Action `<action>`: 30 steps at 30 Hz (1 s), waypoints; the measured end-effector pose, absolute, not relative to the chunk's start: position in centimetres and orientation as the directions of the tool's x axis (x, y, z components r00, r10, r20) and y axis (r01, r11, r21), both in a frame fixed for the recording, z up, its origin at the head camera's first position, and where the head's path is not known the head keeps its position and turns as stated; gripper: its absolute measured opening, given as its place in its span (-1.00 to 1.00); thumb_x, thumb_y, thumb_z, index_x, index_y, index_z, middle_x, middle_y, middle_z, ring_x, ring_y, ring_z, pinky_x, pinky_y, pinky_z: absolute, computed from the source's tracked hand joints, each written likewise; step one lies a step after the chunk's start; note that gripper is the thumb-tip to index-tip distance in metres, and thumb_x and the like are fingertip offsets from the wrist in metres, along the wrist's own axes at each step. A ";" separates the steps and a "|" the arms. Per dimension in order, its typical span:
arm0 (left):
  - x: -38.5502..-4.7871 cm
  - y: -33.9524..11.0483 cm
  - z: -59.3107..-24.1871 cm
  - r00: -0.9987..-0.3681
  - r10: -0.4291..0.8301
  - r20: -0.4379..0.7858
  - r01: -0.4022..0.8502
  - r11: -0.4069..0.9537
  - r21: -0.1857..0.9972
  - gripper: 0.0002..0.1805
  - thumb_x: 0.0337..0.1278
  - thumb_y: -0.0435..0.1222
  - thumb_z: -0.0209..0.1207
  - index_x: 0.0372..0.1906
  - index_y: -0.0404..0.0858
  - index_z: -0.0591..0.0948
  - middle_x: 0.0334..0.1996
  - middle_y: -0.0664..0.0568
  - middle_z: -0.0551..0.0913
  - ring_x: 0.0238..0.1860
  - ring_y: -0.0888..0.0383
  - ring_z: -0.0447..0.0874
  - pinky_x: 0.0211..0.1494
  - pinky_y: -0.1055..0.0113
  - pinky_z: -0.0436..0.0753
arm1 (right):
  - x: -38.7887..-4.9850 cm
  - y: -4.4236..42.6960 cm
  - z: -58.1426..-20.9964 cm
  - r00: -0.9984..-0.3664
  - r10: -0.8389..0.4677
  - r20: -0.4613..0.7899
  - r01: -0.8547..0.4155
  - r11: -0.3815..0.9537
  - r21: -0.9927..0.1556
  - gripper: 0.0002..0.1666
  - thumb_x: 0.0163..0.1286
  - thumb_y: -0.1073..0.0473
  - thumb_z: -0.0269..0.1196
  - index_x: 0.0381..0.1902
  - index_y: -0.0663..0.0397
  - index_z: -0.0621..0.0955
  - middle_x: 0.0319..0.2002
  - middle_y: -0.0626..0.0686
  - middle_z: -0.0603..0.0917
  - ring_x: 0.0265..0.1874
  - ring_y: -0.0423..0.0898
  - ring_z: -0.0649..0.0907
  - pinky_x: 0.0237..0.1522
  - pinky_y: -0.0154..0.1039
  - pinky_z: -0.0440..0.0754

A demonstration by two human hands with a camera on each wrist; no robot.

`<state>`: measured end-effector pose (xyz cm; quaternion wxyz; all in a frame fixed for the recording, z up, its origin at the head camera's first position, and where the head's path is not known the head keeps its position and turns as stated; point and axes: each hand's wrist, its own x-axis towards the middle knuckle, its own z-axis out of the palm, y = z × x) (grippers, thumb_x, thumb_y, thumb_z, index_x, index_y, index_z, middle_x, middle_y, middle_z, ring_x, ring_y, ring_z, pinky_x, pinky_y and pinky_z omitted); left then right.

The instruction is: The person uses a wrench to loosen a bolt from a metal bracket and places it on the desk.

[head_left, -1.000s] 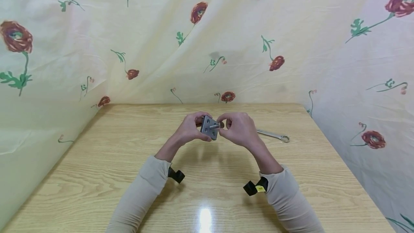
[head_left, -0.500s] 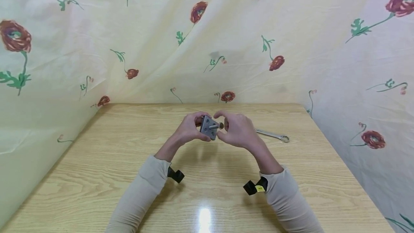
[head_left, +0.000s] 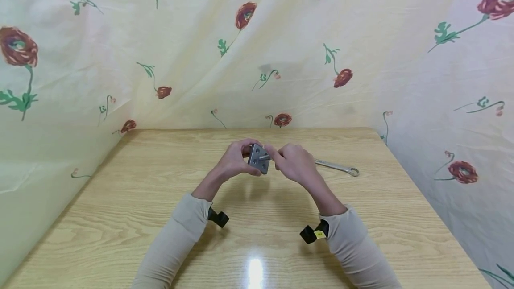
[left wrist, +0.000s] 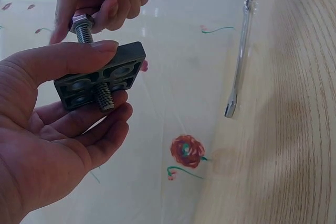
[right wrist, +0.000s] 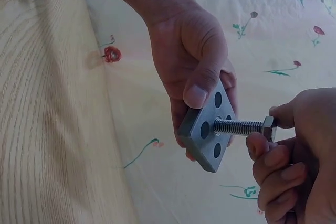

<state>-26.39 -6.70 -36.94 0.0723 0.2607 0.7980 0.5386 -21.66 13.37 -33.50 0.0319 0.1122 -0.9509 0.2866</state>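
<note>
My left hand (head_left: 234, 159) grips a square grey metal plate (right wrist: 202, 129) by its edges, thumb on one side and fingers on the other. Several round holes pierce the plate. A long hex bolt (right wrist: 239, 127) runs through its middle, and in the left wrist view the threaded tip (left wrist: 105, 98) pokes out on the far face. At the hex head (right wrist: 269, 128), well apart from the plate, my right hand (head_left: 296, 163) pinches with thumb and forefinger, its other fingers curled. Both hands are raised over the table. In the head view the right fingers cover the bolt head.
A combination wrench (head_left: 337, 166) lies on the wooden table (head_left: 120, 217) behind and right of the right hand. Flower-patterned cloth (head_left: 192, 57) hangs behind the table and along its sides. Black wrist cameras (head_left: 309, 234) jut inward from the sleeves.
The right hand came off the bolt head with thumb and forefinger spread, then took hold of it again with the wrist turned. The left hand and the plate have stayed in place.
</note>
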 end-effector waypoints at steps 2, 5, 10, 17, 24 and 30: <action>-26.4 -6.7 -36.9 -0.853 0.496 0.165 0.339 0.284 0.897 -0.20 -0.31 -0.49 0.52 0.24 -0.33 0.50 0.04 -0.23 0.71 -0.02 0.00 0.71 0.20 0.05 0.63 | -21.7 13.3 -33.5 -0.971 -0.199 0.131 -0.238 0.812 -0.534 -0.27 0.56 -0.29 -0.08 -0.61 0.03 0.63 -0.68 -0.06 0.56 -0.73 -0.16 0.41 -0.66 -0.31 0.27; -26.5 -6.7 -36.9 -0.851 0.498 0.167 0.339 0.278 0.899 -0.21 -0.30 -0.49 0.52 0.23 -0.34 0.51 0.04 -0.24 0.71 -0.02 0.00 0.71 0.18 0.08 0.65 | -21.7 13.3 -33.4 -0.967 -0.196 0.165 -0.254 0.807 -0.533 -0.35 0.53 -0.25 0.00 -0.65 0.00 0.54 -0.73 -0.11 0.39 -0.74 -0.18 0.33 -0.66 -0.32 0.19; -26.4 -6.7 -36.8 -0.851 0.498 0.167 0.331 0.262 0.907 -0.21 -0.31 -0.51 0.52 0.23 -0.35 0.51 0.06 -0.24 0.70 0.01 -0.01 0.72 0.19 0.04 0.65 | -21.6 13.4 -33.3 -0.950 -0.194 0.245 -0.296 0.804 -0.515 -0.47 0.45 -0.21 0.15 -0.59 0.02 0.59 -0.71 -0.12 0.36 -0.71 -0.18 0.33 -0.62 -0.32 0.19; -26.3 -6.6 -36.8 -0.853 0.495 0.167 0.330 0.264 0.906 -0.20 -0.33 -0.53 0.52 0.22 -0.34 0.52 0.04 -0.24 0.70 0.00 -0.01 0.71 0.17 0.03 0.65 | -21.4 13.8 -33.0 -0.922 -0.207 0.326 -0.355 0.788 -0.503 -0.68 0.27 -0.09 0.32 -0.34 0.05 0.75 -0.66 -0.04 0.58 -0.72 -0.18 0.41 -0.64 -0.30 0.27; -26.3 -6.6 -36.7 -0.852 0.494 0.174 0.336 0.261 0.905 -0.21 -0.33 -0.53 0.52 0.21 -0.33 0.53 0.02 -0.24 0.71 -0.05 0.04 0.71 0.14 0.07 0.66 | -21.2 13.8 -32.8 -0.885 -0.245 0.396 -0.425 0.772 -0.472 -0.80 0.19 0.06 0.41 -0.33 0.06 0.76 -0.71 -0.05 0.52 -0.74 -0.21 0.36 -0.63 -0.33 0.22; -26.4 -6.7 -36.8 -0.850 0.497 0.174 0.336 0.258 0.906 -0.20 -0.32 -0.53 0.52 0.23 -0.38 0.51 0.03 -0.26 0.70 -0.04 0.03 0.71 0.15 0.05 0.65 | -21.1 13.7 -32.8 -0.874 -0.255 0.415 -0.441 0.775 -0.453 -0.82 0.13 0.17 0.38 -0.28 0.07 0.76 -0.68 -0.05 0.52 -0.70 -0.20 0.38 -0.62 -0.33 0.24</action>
